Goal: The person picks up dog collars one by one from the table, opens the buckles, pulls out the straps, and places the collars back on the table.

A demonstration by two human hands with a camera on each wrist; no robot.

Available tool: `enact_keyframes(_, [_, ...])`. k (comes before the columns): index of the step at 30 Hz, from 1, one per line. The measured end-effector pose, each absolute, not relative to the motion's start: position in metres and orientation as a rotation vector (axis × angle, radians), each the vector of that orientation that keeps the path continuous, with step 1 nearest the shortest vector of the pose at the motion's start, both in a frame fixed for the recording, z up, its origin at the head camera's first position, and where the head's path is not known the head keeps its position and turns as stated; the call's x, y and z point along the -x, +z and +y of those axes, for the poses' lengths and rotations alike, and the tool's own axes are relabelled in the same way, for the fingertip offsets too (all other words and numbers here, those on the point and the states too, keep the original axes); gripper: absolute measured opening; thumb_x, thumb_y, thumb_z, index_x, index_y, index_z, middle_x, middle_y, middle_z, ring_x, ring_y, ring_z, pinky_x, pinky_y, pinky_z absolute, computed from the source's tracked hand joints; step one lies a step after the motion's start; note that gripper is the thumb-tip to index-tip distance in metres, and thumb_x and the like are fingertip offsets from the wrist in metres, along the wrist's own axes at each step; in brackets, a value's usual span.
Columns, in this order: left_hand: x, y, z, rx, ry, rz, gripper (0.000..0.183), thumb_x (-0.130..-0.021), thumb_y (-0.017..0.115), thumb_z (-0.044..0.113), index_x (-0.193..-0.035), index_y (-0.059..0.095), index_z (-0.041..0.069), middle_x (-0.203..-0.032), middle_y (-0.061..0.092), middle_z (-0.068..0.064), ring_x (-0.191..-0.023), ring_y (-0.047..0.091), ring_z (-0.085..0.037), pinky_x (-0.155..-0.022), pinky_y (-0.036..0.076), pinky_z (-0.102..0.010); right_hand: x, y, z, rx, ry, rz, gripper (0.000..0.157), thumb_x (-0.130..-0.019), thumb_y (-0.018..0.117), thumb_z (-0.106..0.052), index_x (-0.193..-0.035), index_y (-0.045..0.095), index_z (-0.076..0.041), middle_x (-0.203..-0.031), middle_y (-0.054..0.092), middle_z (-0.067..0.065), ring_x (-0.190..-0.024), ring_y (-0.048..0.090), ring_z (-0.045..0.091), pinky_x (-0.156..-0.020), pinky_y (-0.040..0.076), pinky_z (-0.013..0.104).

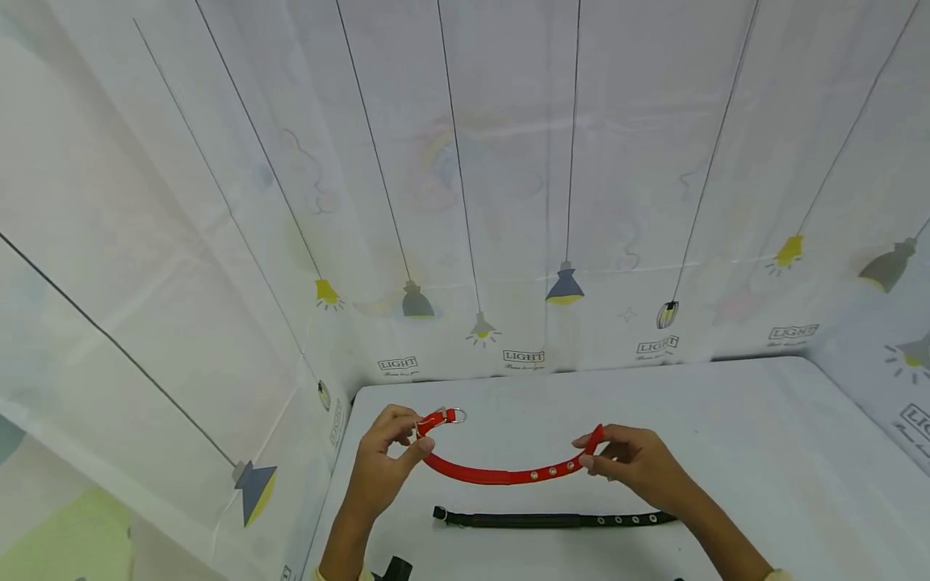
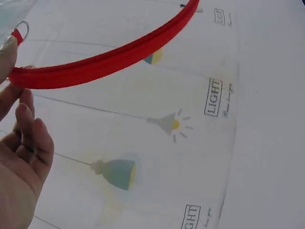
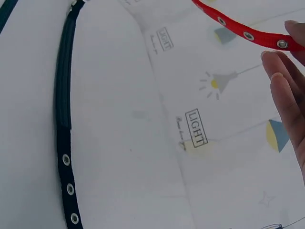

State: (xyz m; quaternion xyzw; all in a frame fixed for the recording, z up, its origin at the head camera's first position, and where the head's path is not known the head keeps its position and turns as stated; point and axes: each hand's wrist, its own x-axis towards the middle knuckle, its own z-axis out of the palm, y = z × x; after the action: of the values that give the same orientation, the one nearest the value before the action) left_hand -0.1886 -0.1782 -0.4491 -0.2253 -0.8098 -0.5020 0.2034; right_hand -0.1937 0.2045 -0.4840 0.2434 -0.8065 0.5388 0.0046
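Observation:
A red pet collar (image 1: 501, 476) hangs in a shallow curve above the table, held at both ends. My left hand (image 1: 381, 464) pinches its buckle end, where a metal D-ring (image 1: 459, 415) sticks out. My right hand (image 1: 639, 460) pinches the other end, past a row of metal eyelets (image 3: 249, 36). In the left wrist view the padded middle of the red collar (image 2: 90, 72) runs out from the left fingers. Below it a black collar (image 1: 523, 521) lies stretched out flat on the table, its eyelet end partly behind the right forearm.
The white table (image 1: 726, 436) meets a white curtain (image 1: 508, 202) printed with hanging lamps at its back edge. Another curtain side stands close on the left. A small black object (image 1: 398, 568) shows at the bottom beside the left wrist. A dark strip (image 3: 5, 14) crosses the right wrist view's corner.

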Motion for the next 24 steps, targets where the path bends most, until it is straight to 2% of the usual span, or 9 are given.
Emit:
enact_keyframes(6, [0.203,-0.46,-0.192,0.567,-1.328,-2.423,0.012,-0.089,0.076,0.02,-0.095,0.068,0.026,-0.083,0.055,0.006,-0.072,0.051,-0.011,-0.063,0.046,-0.022,0.21,-0.49,0.234,-0.692,1.555,-2.591,0.012,-0.094,0.071,-0.018,-0.104,0.068,-0.012,-0.08,0.072,-0.003,-0.069,0.069,0.013,-0.063,0.056,0.03])
enact_keyframes(11, [0.219,-0.474,-0.203,0.471,-1.327,-2.602,0.015,-0.092,0.07,0.011,-0.096,0.062,0.024,-0.071,0.051,0.006,-0.062,0.047,-0.008,-0.054,0.041,-0.021,0.226,-0.496,0.254,-0.698,1.614,-2.669,0.017,-0.095,0.069,-0.018,-0.107,0.065,-0.006,-0.082,0.073,0.0,-0.072,0.07,0.016,-0.065,0.058,0.033])
enact_keyframes(16, [0.235,-0.495,-0.211,0.381,-1.356,-2.726,0.018,-0.094,0.064,0.01,-0.103,0.061,0.025,-0.073,0.055,0.003,-0.06,0.048,-0.01,-0.051,0.041,-0.024,0.242,-0.508,0.272,-0.575,1.751,-2.733,0.023,-0.096,0.067,-0.02,-0.11,0.064,-0.001,-0.087,0.073,0.008,-0.076,0.072,0.022,-0.068,0.061,0.038])
enact_keyframes(22, [0.249,-0.523,-0.217,0.4,-1.348,-2.81,0.003,-0.095,0.068,0.023,-0.098,0.066,0.023,-0.075,0.058,0.004,-0.062,0.05,-0.011,-0.053,0.042,-0.025,0.256,-0.528,0.29,-0.3,1.797,-2.79,0.029,-0.095,0.069,-0.024,-0.113,0.065,-0.001,-0.092,0.072,0.01,-0.077,0.071,0.022,-0.071,0.061,0.037])
enact_keyframes(24, [0.252,-0.531,-0.218,0.419,-1.338,-2.83,0.004,-0.095,0.068,0.026,-0.096,0.067,0.022,-0.077,0.059,0.005,-0.064,0.051,-0.01,-0.054,0.043,-0.025,0.258,-0.533,0.294,-0.275,1.795,-2.795,0.031,-0.095,0.068,-0.023,-0.114,0.065,0.001,-0.094,0.072,0.012,-0.077,0.071,0.023,-0.071,0.061,0.037])
